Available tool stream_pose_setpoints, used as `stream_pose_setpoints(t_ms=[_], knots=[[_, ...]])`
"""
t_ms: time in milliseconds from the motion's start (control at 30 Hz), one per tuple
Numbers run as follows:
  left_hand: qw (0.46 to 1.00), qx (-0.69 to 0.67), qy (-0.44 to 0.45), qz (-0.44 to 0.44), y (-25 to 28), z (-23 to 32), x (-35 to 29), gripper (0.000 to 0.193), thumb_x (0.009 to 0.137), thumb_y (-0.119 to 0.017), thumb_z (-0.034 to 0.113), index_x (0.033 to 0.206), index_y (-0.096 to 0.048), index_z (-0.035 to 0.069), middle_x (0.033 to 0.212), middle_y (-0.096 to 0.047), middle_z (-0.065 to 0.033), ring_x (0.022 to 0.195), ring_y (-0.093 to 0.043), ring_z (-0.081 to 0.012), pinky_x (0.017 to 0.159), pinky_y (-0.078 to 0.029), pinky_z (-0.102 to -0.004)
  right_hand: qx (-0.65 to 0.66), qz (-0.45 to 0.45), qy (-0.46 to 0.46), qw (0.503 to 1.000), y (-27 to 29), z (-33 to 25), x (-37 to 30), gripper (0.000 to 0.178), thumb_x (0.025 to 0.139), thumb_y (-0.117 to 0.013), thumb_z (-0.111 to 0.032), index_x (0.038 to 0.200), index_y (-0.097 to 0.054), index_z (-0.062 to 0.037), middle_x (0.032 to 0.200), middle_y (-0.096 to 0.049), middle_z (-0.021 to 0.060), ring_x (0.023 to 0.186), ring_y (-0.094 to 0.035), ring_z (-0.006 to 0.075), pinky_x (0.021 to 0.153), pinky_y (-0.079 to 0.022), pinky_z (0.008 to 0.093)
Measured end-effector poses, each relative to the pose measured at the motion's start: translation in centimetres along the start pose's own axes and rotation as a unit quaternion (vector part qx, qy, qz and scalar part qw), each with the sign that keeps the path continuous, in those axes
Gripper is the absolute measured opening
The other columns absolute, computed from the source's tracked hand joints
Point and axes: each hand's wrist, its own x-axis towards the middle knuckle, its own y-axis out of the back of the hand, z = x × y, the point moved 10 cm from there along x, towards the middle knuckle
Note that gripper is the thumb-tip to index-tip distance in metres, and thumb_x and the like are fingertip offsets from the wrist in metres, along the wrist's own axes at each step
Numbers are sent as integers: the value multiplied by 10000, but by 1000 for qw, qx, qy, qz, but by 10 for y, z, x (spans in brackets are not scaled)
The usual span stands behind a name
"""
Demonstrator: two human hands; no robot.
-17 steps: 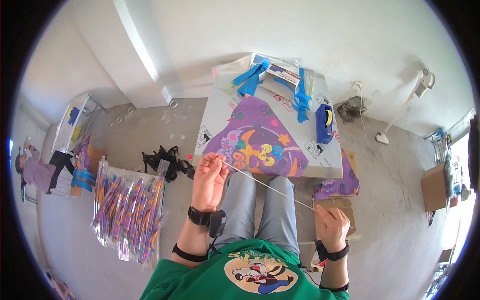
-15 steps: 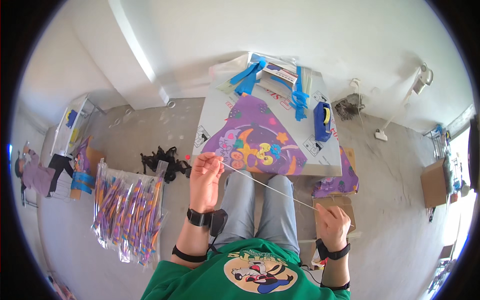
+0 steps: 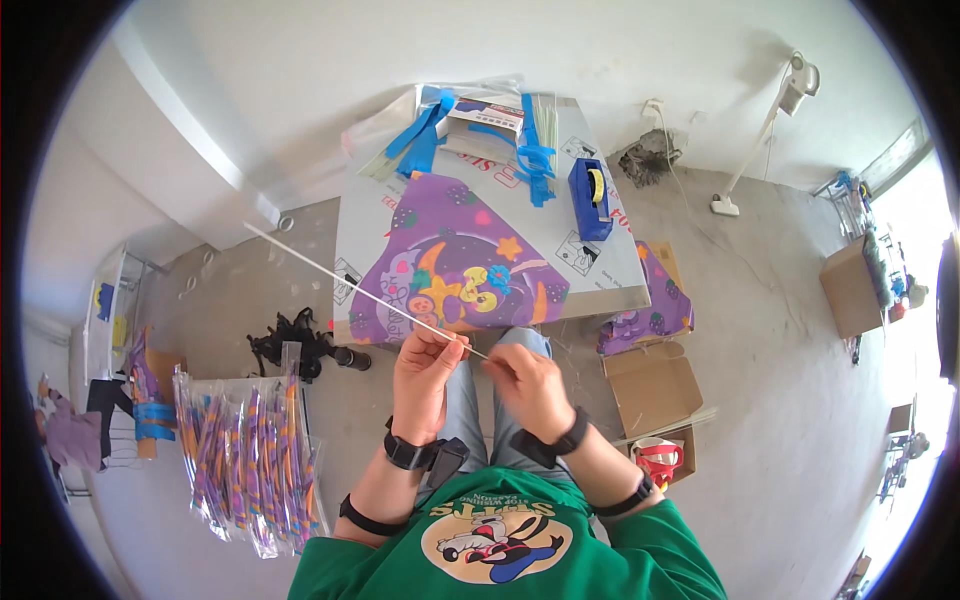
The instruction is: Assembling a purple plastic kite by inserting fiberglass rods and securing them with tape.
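Note:
A thin white rod (image 3: 330,268) slants across the front of the table, its far end sticking out past the table's left edge. My left hand (image 3: 425,375) pinches it near its lower end. Close by on the right, my right hand (image 3: 527,388) has its fingers closed at the rod's near tip, slightly blurred. Beyond both hands, a purple printed kite sail (image 3: 420,220), roughly triangular, lies flat on the table (image 3: 610,285). It carries a cartoon moon, stars and fruit.
Blue strips (image 3: 425,135), a small box (image 3: 490,117) and a blue tape dispenser (image 3: 590,200) sit on the table. At floor level, clear bags (image 3: 245,450) of rolled purple and orange pieces lie left, an open carton (image 3: 655,385) right. A person (image 3: 75,435) is at far left.
My right hand has come in leftward, close to my left hand. The rod, earlier stretched between both hands, now extends far out to the upper left. My view has shifted.

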Motion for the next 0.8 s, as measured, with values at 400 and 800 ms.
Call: stream_pose_setpoints(t_ms=[400,800], knots=[[593,735,-284,-165,6,-28,124,50,775,-542,66,783,-591,67,753,-533,-73,775,-576,-247,591,-471,-384,-28,-13,-216,976,2,219,-15,215,833,-591,-82,1039,-595,-21,967,-609,141,854,-624,275,737,-503,334],[607,766,-124,-171,81,-169,182,22,734,-579,60,715,-587,54,776,-557,-101,789,-581,-304,639,-459,-421,-222,-106,-181,952,-2,327,-13,330,823,-517,-78,1146,-584,-97,1029,-575,130,988,-548,319,833,-468,392]])
